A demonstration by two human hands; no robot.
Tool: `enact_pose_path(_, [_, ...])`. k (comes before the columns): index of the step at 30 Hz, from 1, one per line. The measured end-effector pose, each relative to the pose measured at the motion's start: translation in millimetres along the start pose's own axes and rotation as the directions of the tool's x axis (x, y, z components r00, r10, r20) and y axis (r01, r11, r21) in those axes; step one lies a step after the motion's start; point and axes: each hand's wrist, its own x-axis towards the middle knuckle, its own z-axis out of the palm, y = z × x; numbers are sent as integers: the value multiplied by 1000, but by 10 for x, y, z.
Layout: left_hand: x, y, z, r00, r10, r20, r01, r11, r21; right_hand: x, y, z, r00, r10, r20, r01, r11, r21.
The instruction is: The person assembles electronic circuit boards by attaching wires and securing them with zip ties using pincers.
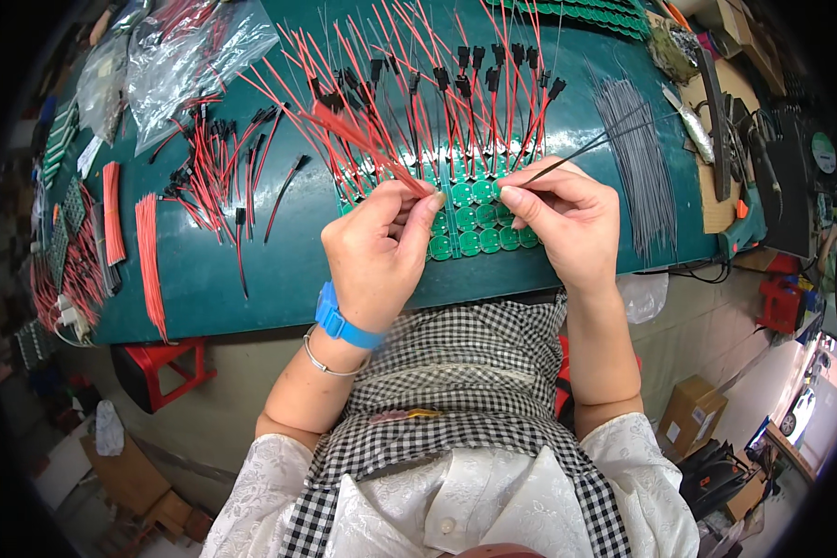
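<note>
Over the near part of a panel of round green circuit boards (pixel 479 244), both of my hands are at work. My left hand (pixel 377 246) pinches a small bundle of red wires (pixel 367 144) between thumb and fingers; the bundle points up and to the left. My right hand (pixel 577 228) is closed on a few thin black wires (pixel 593 142), which stretch out to the upper right. Behind my hands, red and black wires with black connectors (pixel 493 79) stand up from the far rows of boards. My fingers partly hide the boards beneath.
Left on the green table (pixel 279 265) lie a pile of connector leads (pixel 216 172), two red wire bundles (pixel 149 265) and plastic bags (pixel 191 70). Loose black wires (pixel 637 172) lie to the right, near a green-handled tool (pixel 742 228) at the edge.
</note>
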Motion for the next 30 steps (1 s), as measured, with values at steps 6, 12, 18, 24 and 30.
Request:
enact_pose_path(6, [-3,38,7,1000,-10,7,10,999,34,-17,-7,-29,999,31,-10,-31,997,65])
enact_pose_path(12, [-11,12,1,998,59,0,-59,993,104,-9,-46,-17,998,63,-27,-63,998,1])
enact_pose_path(18, [-6,-2,-10,998,55,-3,-54,993,102,12,-52,-13,998,58,-23,-60,996,-65])
enact_pose_path(24, [3,35,-9,999,48,14,-49,992,120,23,-37,-10,998,59,-11,-60,996,-70])
enact_pose_path(30, [-6,19,-18,996,94,10,-94,983,156,37,-43,2,998,53,-26,-55,997,-57])
